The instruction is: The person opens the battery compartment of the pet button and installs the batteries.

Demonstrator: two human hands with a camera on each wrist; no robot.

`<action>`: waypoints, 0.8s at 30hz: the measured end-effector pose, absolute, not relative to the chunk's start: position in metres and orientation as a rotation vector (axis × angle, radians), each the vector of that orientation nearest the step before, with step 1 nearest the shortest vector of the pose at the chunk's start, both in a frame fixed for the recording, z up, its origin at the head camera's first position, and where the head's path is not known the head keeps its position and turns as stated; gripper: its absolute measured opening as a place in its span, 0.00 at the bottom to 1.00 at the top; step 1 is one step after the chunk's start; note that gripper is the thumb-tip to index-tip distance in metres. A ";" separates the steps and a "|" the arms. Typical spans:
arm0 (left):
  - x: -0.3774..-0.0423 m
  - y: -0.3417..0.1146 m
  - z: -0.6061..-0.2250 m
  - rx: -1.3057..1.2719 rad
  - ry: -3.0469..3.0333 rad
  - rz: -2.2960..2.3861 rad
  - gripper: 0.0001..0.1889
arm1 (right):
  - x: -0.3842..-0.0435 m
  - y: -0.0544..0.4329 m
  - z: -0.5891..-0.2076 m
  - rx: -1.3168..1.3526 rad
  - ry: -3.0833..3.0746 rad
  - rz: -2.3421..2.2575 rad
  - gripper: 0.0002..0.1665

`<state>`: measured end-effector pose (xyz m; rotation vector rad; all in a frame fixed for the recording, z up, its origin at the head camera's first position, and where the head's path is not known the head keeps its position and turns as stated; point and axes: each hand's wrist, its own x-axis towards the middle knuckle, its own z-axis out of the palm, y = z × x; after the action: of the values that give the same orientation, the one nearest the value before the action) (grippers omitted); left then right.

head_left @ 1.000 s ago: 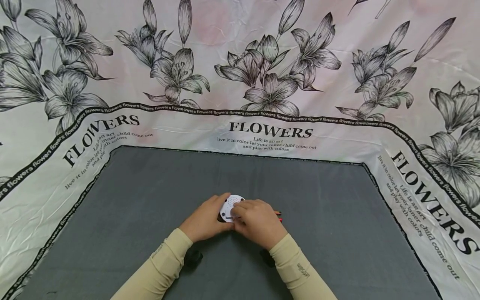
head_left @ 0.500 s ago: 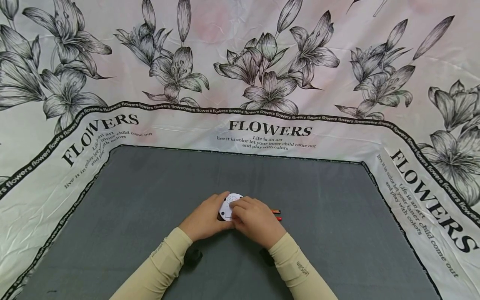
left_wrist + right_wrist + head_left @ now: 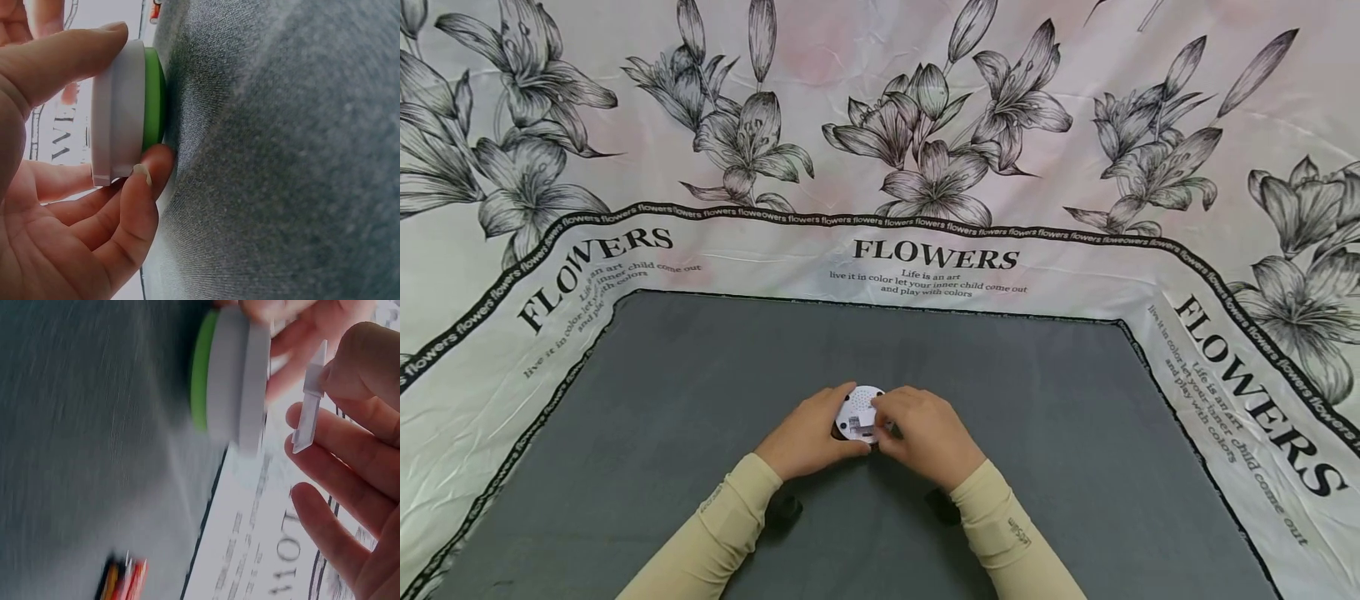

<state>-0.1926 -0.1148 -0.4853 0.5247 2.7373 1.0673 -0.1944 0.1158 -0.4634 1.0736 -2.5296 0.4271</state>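
A round white device [image 3: 856,410] with speaker holes lies between both hands in the head view. Its battery compartment shows uncovered at the near side. The wrist views show the device edge-on, with a green face [image 3: 154,100] turned toward the dark cloth. My left hand [image 3: 808,433] grips it, thumb on one side of the white body [image 3: 122,112] and fingers on the other. Just off the back of the device, my right hand [image 3: 931,440] pinches a small white battery cover [image 3: 310,403] between thumb and finger, its other fingers spread.
Batteries [image 3: 124,578], one dark and orange and another red, lie on the grey part of the tablecloth [image 3: 1037,400] beside the device; my right hand hides them in the head view. A white floral border [image 3: 940,287] with printed words surrounds the grey.
The cover has come off the back of the device, exposing the compartment. My right hand has drawn slightly to the right with it, while the left hand keeps its hold.
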 end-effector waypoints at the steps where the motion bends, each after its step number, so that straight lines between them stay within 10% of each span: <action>1: -0.193 -0.113 -0.486 0.518 2.734 1.064 0.49 | -0.194 0.123 -0.463 1.041 -2.538 0.422 0.12; 24: -0.191 -0.107 -0.485 0.477 2.763 0.976 0.53 | -0.178 0.277 -0.488 0.367 -2.934 0.409 0.10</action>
<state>-0.1911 -0.1068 -0.4854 0.4768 2.7626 0.9764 -0.1781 0.2768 -0.4875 0.3673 -2.9343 0.4092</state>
